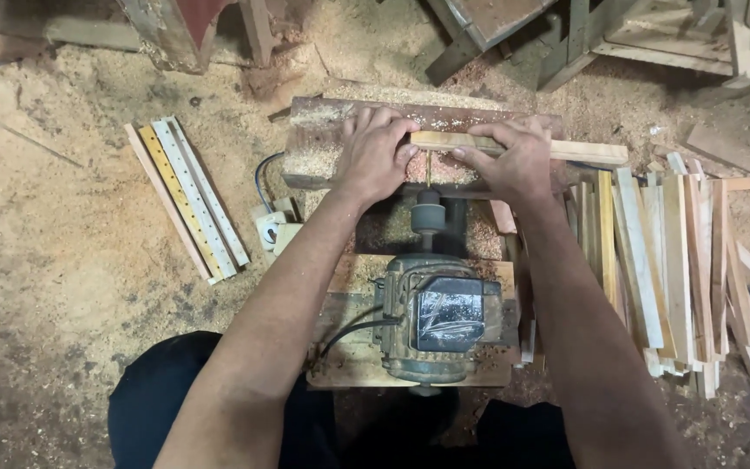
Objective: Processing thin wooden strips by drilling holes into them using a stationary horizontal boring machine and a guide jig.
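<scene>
Sawdust floor, wood block [323,148] w/ motor [436,321] drill.
Left hand [375,156] & right hand [509,161] both grip a wood strip [583,152] flat vs the bit; strip pile [670,260] at right.

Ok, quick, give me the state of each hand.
Left hand: closed on the wooden strip, pressing it down.
Right hand: closed on the same strip.
</scene>
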